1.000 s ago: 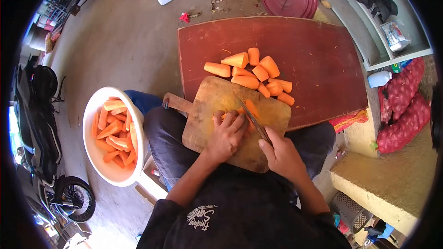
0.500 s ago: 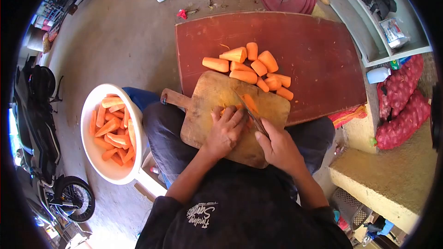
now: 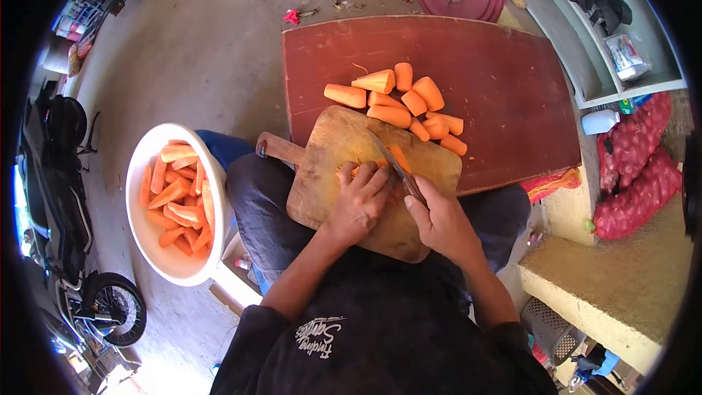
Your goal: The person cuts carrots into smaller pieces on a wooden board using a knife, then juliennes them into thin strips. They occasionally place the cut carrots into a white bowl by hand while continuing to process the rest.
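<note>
Now the right hand (image 3: pixel 442 223) wraps round the handle of the knife (image 3: pixel 393 159), and the left hand (image 3: pixel 358 206) bends its fingers over the carrot (image 3: pixel 399 154), which lies on the cutting board (image 3: pixel 329 143), showing on both sides of the blade. For clean cuts, tuck those fingertips well back, press firmly, and keep the board level on the lap (image 3: pixel 263 201).

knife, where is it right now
In the head view, the knife is near the middle, its handle in the right hand and its blade over the wooden cutting board, just right of the left hand.
</note>
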{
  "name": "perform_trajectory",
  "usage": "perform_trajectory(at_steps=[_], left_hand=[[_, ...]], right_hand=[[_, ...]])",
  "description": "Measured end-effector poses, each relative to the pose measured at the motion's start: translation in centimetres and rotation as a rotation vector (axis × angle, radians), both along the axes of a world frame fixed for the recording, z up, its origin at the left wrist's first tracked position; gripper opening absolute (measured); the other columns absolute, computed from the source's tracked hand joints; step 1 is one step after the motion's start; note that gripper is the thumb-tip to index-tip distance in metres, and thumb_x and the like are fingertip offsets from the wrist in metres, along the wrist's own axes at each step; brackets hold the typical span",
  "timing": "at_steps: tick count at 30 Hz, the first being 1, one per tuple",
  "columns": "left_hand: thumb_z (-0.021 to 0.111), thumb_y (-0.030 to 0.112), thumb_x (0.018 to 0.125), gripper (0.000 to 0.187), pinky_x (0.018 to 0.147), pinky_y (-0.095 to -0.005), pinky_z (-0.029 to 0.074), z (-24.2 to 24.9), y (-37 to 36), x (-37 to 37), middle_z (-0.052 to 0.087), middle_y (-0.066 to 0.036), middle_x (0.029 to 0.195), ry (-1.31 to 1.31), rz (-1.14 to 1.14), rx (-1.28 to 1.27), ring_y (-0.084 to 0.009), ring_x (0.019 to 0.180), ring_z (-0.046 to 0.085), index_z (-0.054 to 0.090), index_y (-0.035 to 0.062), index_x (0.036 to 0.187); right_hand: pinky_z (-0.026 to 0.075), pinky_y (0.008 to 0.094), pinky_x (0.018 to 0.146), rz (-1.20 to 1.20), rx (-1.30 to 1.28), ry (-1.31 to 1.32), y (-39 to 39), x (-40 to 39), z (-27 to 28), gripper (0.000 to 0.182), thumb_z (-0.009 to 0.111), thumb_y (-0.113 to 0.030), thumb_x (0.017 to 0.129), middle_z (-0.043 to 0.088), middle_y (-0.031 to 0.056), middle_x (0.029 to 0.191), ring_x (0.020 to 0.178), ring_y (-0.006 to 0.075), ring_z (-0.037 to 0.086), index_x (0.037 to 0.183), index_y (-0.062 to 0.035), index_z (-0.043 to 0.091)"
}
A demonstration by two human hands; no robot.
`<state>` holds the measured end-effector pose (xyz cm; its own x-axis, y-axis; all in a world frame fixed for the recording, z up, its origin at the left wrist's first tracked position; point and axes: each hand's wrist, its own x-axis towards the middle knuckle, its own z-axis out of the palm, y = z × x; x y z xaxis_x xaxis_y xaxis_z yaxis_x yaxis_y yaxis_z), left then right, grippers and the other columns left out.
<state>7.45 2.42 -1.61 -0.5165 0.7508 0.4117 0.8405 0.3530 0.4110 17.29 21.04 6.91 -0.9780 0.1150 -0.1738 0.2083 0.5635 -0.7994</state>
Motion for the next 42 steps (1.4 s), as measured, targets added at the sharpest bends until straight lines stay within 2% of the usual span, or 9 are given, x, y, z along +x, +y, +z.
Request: perform_trajectory(at_steps=[3, 6, 9, 18, 24, 30, 33, 36, 42], left_hand=[[0.072, 0.019, 0.087, 0.039, 0.113, -0.0525, 0.038, 0.1, 0.1, -0.1, 0.066, -0.009, 0.134, 0.049, 0.017, -0.009, -0.0284, 0.125, 0.061, 0.077, 0.0029, 0.122], [0.072, 0.019, 0.087, 0.039, 0.113, -0.0527, 0.039, 0.2, 0.0, -0.1, 0.066, -0.009, 0.134, 0.039, 0.011, -0.013, -0.0283, 0.125, 0.061, 0.077, 0.0023, 0.122], [0.070, 0.017, 0.089, 0.038, 0.115, -0.0536, 0.038, 0.5, 0.0, 0.0, 0.066, -0.010, 0.134, 0.036, 0.011, -0.017, -0.0290, 0.125, 0.061, 0.077, 0.0020, 0.123], [0.076, 0.013, 0.080, 0.044, 0.112, -0.0531, 0.042, 0.6, 0.0, -0.2, 0.069, -0.011, 0.127, 0.027, -0.002, 0.031, -0.0316, 0.122, 0.064, 0.077, 0.0015, 0.123], [0.076, 0.013, 0.080, 0.045, 0.111, -0.0513, 0.043, -0.1, 0.1, -0.2, 0.068, -0.011, 0.124, 0.013, 0.014, 0.041, -0.0309, 0.123, 0.064, 0.076, -0.0002, 0.123], [0.077, 0.011, 0.075, 0.048, 0.110, -0.0507, 0.045, -0.4, 0.0, -0.1, 0.067, -0.014, 0.124, 0.040, 0.011, 0.085, -0.0319, 0.122, 0.065, 0.075, -0.0034, 0.121], [0.071, 0.016, 0.084, 0.042, 0.115, -0.0510, 0.041, -0.6, -0.4, -0.1, 0.066, -0.015, 0.129, 0.040, -0.005, 0.054, -0.0315, 0.122, 0.063, 0.074, -0.0035, 0.122], [0.072, 0.014, 0.082, 0.043, 0.115, -0.0519, 0.041, -0.5, -0.2, -0.1, 0.067, -0.016, 0.129, 0.049, -0.002, 0.057, -0.0326, 0.122, 0.063, 0.074, -0.0039, 0.122], [0.075, 0.013, 0.077, 0.046, 0.115, -0.0526, 0.042, -0.1, -0.2, -0.2, 0.067, -0.017, 0.128, 0.008, 0.012, 0.038, -0.0348, 0.122, 0.063, 0.075, -0.0048, 0.121]], right_hand=[[0.058, 0.0488, 0.088, -0.026, -0.022, -0.048, -0.2, 1.0, 1.6, 0.039, 0.062, -0.016, 0.110, 0.074, 0.0297, 0.102, 0.098, 0.0507, 0.074, 0.142, 0.0050, 0.059], [0.058, 0.0488, 0.087, 0.002, 0.009, 0.132, -0.5, 0.3, -0.1, 0.038, 0.062, -0.016, 0.110, 0.073, 0.0302, 0.100, 0.097, 0.0509, 0.073, 0.141, 0.0049, 0.059], [0.057, 0.0563, 0.089, 0.022, 0.028, -0.107, -0.1, -1.1, 1.0, 0.039, 0.061, -0.021, 0.111, 0.073, 0.0332, 0.113, 0.104, 0.0542, 0.071, 0.141, 0.0026, 0.059], [0.057, 0.0477, 0.087, -0.017, 0.000, 0.016, -0.1, -0.3, 0.6, 0.037, 0.063, -0.017, 0.109, 0.071, 0.0291, 0.100, 0.098, 0.0496, 0.073, 0.140, 0.0029, 0.061], [0.055, 0.0563, 0.085, -0.009, -0.034, 0.110, -0.5, 0.4, -0.3, 0.037, 0.063, -0.020, 0.109, 0.072, 0.0349, 0.106, 0.099, 0.0550, 0.070, 0.138, 0.0036, 0.060], [0.054, 0.0481, 0.089, 0.003, -0.041, -0.036, 0.2, -0.1, 0.7, 0.034, 0.061, -0.016, 0.110, 0.071, 0.0295, 0.107, 0.101, 0.0469, 0.070, 0.137, 0.0046, 0.061], [0.055, 0.0480, 0.082, 0.018, -0.002, 0.080, 0.0, 0.7, 0.4, 0.033, 0.062, -0.016, 0.110, 0.069, 0.0293, 0.096, 0.091, 0.0481, 0.070, 0.137, 0.0037, 0.061], [0.055, 0.0583, 0.081, 0.001, -0.012, -0.088, -0.1, 1.7, 2.0, 0.039, 0.062, -0.020, 0.108, 0.071, 0.0337, 0.102, 0.096, 0.0552, 0.070, 0.140, 0.0016, 0.058], [0.055, 0.0610, 0.080, 0.011, 0.020, -0.207, 0.5, 3.7, 3.2, 0.035, 0.061, -0.023, 0.110, 0.072, 0.0339, 0.102, 0.097, 0.0554, 0.070, 0.135, 0.0003, 0.058]])
